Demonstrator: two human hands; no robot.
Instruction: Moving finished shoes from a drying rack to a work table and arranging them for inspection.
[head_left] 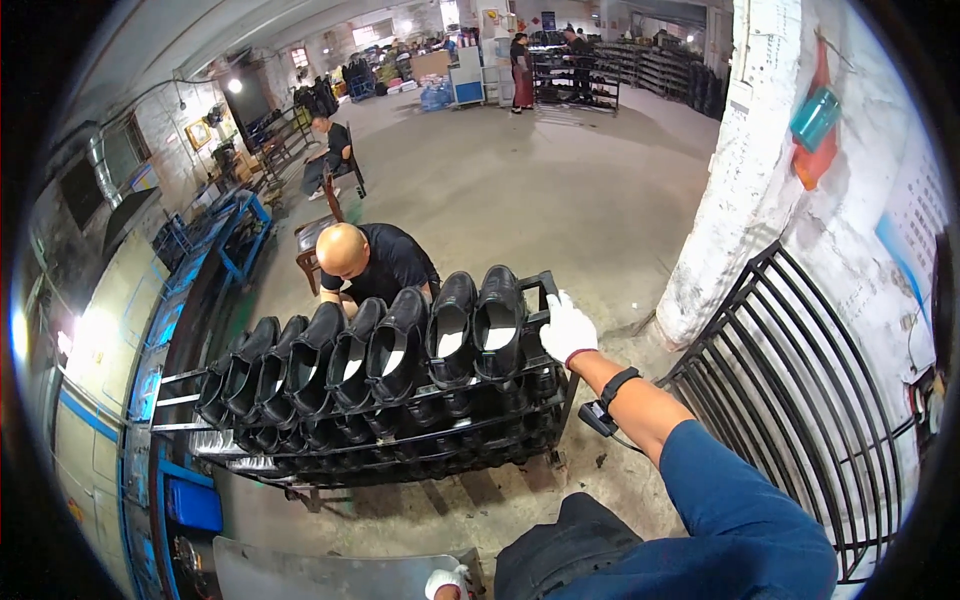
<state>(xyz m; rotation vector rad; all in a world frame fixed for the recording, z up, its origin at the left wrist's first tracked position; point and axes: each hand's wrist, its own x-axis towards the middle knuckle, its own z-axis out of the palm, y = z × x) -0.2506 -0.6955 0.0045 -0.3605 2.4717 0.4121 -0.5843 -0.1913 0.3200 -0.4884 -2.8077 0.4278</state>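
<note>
My right hand (568, 330), in a white knitted glove, grips the upper right end of a dark metal shoe rack (566, 415). Black shoes with pale insoles stand in a row along its top tier, toes pointing away from me. The rightmost shoe (499, 325) is just left of my right hand. Lower tiers carry more black shoes, partly hidden by the rails. My left hand (447, 580), also in a white glove, is at the lower edge beside a grey metal panel (330, 572); its fingers are mostly hidden.
A person (375, 262) in black bends down just beyond the rack. Another person (338, 155) sits farther back on the left. A blue-framed conveyor line (180, 310) runs along the left. On the right, a black barred metal frame (790, 370) leans by a white pillar (730, 200).
</note>
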